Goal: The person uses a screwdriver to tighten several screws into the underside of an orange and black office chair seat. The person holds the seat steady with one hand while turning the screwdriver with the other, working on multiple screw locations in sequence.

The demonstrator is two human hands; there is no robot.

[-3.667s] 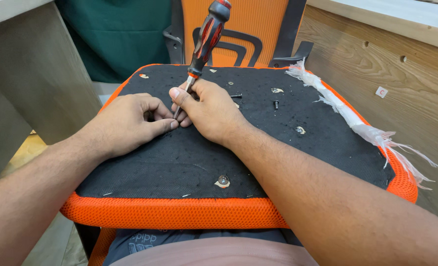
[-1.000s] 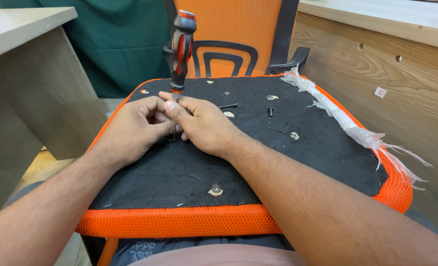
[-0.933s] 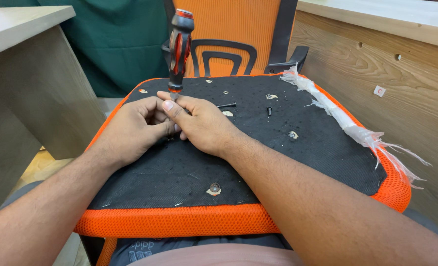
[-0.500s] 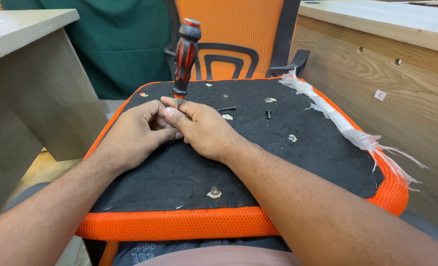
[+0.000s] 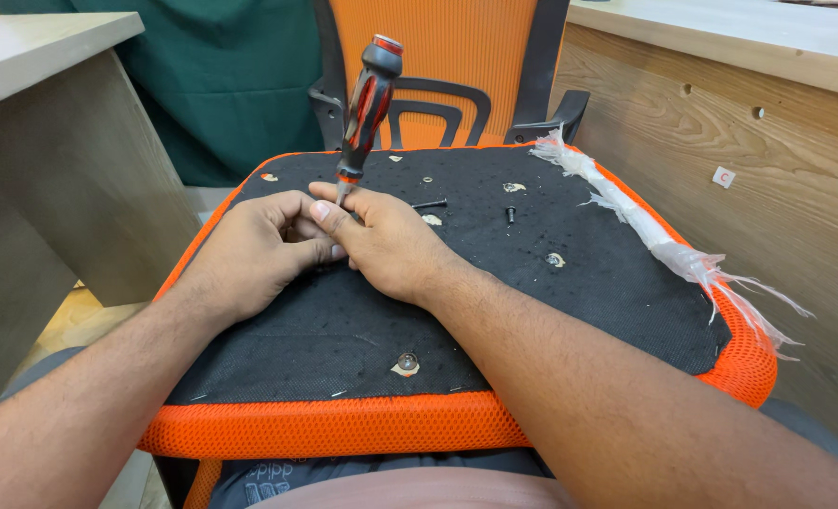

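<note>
Atop black seat underside (image 5: 569, 283), screwdriver (image 5: 367, 108) near-upright, tip down between hands (image 5: 334, 247).

We are seeing a bright, evenly lit scene; soft light is falling from above and leaving only faint shadows under the hands (image 5: 343, 245) on the black fabric (image 5: 532, 283). No harsh glare is showing, though the screwdriver (image 5: 367, 104) handle is catching a small sheen. Focus is holding sharp across the middle. The wide lens is bending the wooden panel (image 5: 767, 188) and stretching the forearms at the lower edges.
</note>
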